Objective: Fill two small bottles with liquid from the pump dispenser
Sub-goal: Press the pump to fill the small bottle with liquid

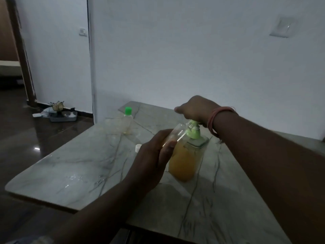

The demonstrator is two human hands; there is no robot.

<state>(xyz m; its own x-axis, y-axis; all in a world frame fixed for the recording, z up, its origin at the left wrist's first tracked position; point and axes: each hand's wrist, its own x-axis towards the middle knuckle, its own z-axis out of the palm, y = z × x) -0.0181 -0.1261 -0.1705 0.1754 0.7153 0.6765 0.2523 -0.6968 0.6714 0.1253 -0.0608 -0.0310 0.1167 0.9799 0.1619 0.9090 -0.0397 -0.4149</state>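
On the table [73, 173], beside the dispenser [186, 161], the left hand [154, 155] grips a light, slippery bottle [177, 132] by its body; the right hand [195, 108] presses the pump [193, 128].

Pump dispenser [186, 159] and bottles being laid out on a table [70, 173].
The dispenser is being kept right of centre; a small bottle [175, 134] is being held against its left side, a capped bottle [127, 120] is standing behind to the left, and a loose cap [138, 147] is lying between them.
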